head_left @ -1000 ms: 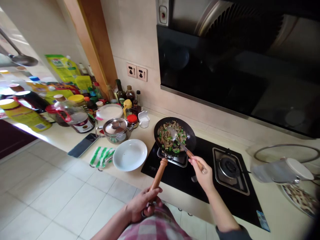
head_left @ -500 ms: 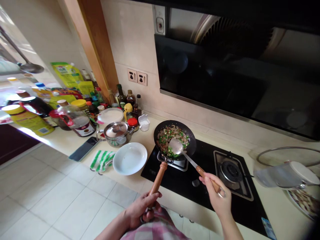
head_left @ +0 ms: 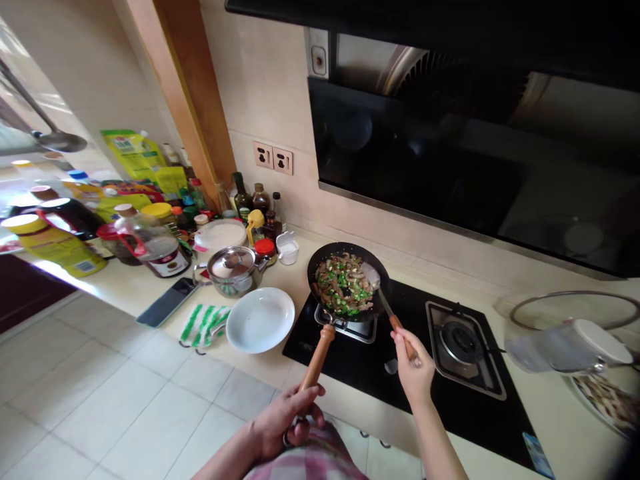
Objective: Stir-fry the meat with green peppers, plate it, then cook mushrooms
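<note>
My left hand [head_left: 293,417] is closed around the wooden handle of a black wok [head_left: 316,257], which sits over the left burner. Inside lies a mix of sliced meat and chopped green pepper [head_left: 343,283]. My right hand [head_left: 415,370] grips the wooden handle of a metal spatula [head_left: 387,307]. The spatula's blade rests at the right side of the food, against the wok's inner wall. Just left of the wok stands a white plate [head_left: 260,320] with nothing on it.
The right burner [head_left: 460,340] has no pan. A striped cloth [head_left: 205,325], a phone [head_left: 167,301] and a lidded steel pot [head_left: 233,270] lie left of the plate, near bottles and jars. At far right are a clear pitcher [head_left: 550,347] and a plate of food [head_left: 607,400].
My right hand has moved the spatula rightward and slightly up, from the middle of the food to the wok's right side. My left hand keeps its hold on the wok handle.
</note>
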A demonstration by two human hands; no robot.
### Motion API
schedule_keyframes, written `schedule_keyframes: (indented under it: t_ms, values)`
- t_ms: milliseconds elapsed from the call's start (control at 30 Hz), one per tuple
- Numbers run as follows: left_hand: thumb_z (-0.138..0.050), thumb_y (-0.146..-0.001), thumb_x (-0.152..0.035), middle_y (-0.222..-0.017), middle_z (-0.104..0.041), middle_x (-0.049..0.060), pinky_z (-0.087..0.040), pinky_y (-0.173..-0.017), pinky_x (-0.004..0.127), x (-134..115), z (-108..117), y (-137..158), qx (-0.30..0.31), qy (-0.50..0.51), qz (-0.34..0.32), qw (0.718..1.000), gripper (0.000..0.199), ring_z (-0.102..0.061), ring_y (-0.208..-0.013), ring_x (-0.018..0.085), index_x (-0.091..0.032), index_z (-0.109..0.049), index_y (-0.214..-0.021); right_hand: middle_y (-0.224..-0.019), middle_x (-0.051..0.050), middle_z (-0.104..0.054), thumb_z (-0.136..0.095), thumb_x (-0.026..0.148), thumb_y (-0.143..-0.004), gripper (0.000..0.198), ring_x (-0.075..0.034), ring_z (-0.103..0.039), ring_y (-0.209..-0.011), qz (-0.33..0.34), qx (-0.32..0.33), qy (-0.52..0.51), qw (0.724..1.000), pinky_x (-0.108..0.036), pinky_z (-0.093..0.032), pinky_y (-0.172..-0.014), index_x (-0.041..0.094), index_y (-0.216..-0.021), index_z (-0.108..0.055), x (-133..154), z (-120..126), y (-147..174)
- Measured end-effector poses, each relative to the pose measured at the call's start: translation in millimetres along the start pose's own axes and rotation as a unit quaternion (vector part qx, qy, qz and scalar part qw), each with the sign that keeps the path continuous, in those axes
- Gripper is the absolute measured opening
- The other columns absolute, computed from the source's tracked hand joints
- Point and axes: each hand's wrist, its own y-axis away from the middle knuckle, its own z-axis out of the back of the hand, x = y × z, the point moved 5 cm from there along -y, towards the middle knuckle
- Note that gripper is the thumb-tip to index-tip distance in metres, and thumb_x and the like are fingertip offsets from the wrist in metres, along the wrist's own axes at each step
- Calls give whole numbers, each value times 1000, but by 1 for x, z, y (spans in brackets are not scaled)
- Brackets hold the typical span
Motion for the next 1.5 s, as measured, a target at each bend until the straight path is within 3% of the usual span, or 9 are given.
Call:
schedule_keyframes:
  t_ms: [300,500,833,1000,1100,1167,1267,1367,1500]
  values:
    - [-65,-71,-54,-65,-64,3,-5,-38,19,-5,9,2,30,-9,30,999,50,-30,-32,0,-18,-47,-101,-129,-10,-54,-48,13,-84,35,-25,-60,-108,147,180,154,960,-38,-53,-89,28,-112,-65,17,-18,48]
    - [-62,-75,-55,-77,-68,9,-12,-35,17,-7,16,3,31,-27,19,999,56,-47,-36,5,-17,-45,-113,-133,-9,-50,-44,8,-74,62,-22,-57,-112,14,205,96,974,-36,-52,-90,26,-134,-46,-3,-39,69]
    - [-47,-74,-72,-99,-65,11,-49,-71,36,-2,16,8,58,83,65,993,69,-68,-75,24,-20,-42,-120,-94,-9,-72,-50,41,-84,32,-23,-69,-85,-226,224,18,948,-33,-56,-73,20,-103,-66,-31,-38,167]
    - [-62,-73,-57,-99,-63,7,-49,-77,33,-16,96,17,-90,-71,-37,993,54,-65,-82,21,-20,-50,-110,-96,-9,-72,-47,46,-85,36,-24,-68,-86,-276,245,8,929,-37,-54,-80,21,-99,-69,-23,-53,210]
    - [-58,-76,-54,-99,-60,8,-49,-81,35,-65,191,39,-320,-278,-173,889,53,-62,-92,25,-18,-46,-114,-99,-9,-71,-46,44,-84,36,-24,-67,-91,-295,244,7,924,-35,-53,-80,21,-100,-68,-22,-54,229]
    - [-48,-82,-47,-103,-57,11,-48,-80,38,-100,244,56,-474,-470,-168,725,51,-59,-98,29,-15,-41,-121,-97,-9,-72,-47,44,-82,36,-24,-68,-87,-307,234,17,922,-35,-53,-78,21,-99,-69,-23,-51,241]
    - [-48,-81,-43,-114,-51,19,-39,-89,48,-132,293,59,-504,-600,-108,611,52,-44,-117,40,-9,-43,-120,-91,-8,-73,-50,45,-79,34,-24,-69,-82,-323,236,27,916,-35,-53,-75,21,-95,-70,-24,-49,255]
    - [-37,-86,-43,-109,-53,20,-41,-84,45,-144,310,49,-465,-693,-38,549,39,-50,-107,37,-12,-53,-104,-91,-8,-73,-50,43,-79,35,-24,-68,-82,-337,249,27,908,-34,-53,-74,20,-96,-70,-23,-51,264]
    - [-31,-87,-36,-104,-56,14,-44,-70,37,-153,316,38,-438,-716,-7,543,29,-56,-92,30,-18,-55,-87,-94,-9,-72,-48,41,-79,35,-25,-68,-84,-350,259,35,899,-34,-52,-75,19,-98,-69,-19,-50,269]
